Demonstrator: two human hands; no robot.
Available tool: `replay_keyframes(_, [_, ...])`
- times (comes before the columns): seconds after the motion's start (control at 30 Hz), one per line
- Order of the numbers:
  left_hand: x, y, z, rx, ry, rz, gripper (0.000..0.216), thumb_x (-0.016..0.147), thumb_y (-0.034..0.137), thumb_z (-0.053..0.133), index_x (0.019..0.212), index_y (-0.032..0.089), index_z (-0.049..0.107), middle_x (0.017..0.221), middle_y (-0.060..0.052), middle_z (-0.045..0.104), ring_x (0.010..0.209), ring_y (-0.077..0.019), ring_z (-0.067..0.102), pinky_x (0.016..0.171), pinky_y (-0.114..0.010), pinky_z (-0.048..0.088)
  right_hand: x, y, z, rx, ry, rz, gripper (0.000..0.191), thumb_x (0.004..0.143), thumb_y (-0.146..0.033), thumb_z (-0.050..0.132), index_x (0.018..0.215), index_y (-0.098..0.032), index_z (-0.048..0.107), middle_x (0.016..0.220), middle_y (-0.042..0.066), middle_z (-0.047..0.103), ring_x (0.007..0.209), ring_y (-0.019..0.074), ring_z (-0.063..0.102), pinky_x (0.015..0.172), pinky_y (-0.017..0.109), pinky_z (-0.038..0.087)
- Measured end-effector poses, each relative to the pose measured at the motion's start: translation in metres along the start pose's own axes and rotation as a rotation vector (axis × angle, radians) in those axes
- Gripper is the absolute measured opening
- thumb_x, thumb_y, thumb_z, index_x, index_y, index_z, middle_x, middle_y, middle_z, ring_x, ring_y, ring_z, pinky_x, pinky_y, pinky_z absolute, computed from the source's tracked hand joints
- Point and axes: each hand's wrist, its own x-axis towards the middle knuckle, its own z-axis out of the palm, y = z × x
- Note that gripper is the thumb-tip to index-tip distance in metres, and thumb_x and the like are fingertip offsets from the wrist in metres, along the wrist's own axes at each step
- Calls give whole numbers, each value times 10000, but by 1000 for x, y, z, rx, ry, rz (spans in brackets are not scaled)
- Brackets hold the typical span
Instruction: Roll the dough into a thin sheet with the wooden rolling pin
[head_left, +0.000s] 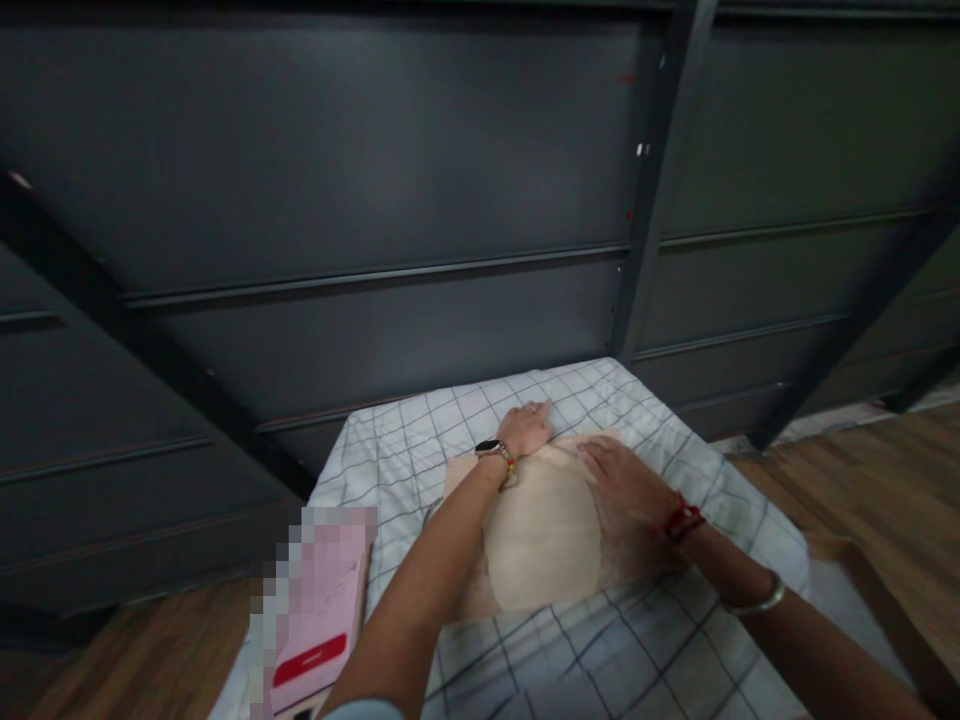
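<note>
A beige piece of clothing (546, 535) lies spread on the checked cloth, with an opaque middle panel and sheer sides. It looks like a pair of briefs. My left hand (525, 428) rests at its upper edge, index finger stretched to the right over the cloth and the other fingers partly bent. On the garment's upper right part lies my right hand (624, 475), palm down and a little blurred, with its fingers reaching toward the left hand. Neither hand visibly lifts the fabric. My forearms cover parts of both sheer sides.
The white cloth with dark grid lines (405, 440) covers the table. A pink box or packet with a red label (311, 655) sits at the left, partly pixelated. Dark metal panels (390, 150) rise behind the table. A cardboard box edge (877, 590) shows lower right, above wooden flooring (862, 475).
</note>
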Motion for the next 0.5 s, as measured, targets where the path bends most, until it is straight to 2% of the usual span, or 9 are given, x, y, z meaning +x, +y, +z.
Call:
replay_keyframes(0.07, [-12, 1, -1, 10, -24, 12, 498, 939, 269, 321, 1417, 132, 320, 1381, -118, 473, 1229, -218, 466, 992, -301, 352, -4, -11, -2, 8, -22, -54, 317, 933, -148, 330, 1121, -135, 585, 1144, 117, 626, 1122, 213, 537, 1003, 400, 394])
replay_keyframes(0.13, [-22, 1, -1, 22, -48, 16, 479, 946, 269, 313, 1407, 144, 337, 1410, -106, 445, 1277, -201, 420, 1013, -296, 338, -7, -22, -6, 31, -42, -43, 317, 935, -142, 321, 1115, -124, 580, 1147, 123, 622, 1120, 205, 536, 1000, 379, 398])
replay_keyframes(0.33, [-46, 1, -5, 29, -78, 4, 459, 939, 307, 314, 1383, 205, 376, 1453, -71, 394, 1338, -200, 338, 1051, -382, 313, -20, -60, -15, 39, -25, 202, 333, 946, -245, 345, 1156, -102, 561, 1126, 152, 625, 1111, 235, 537, 989, 388, 383])
replay_keyframes(0.5, [-61, -1, -6, 39, -52, 13, 472, 938, 302, 276, 1393, 208, 363, 1458, -45, 391, 1339, -205, 333, 1045, -404, 324, -29, -77, -11, -13, -9, 239, 373, 928, -236, 358, 1230, -91, 521, 1168, 160, 615, 1104, 260, 539, 988, 406, 367])
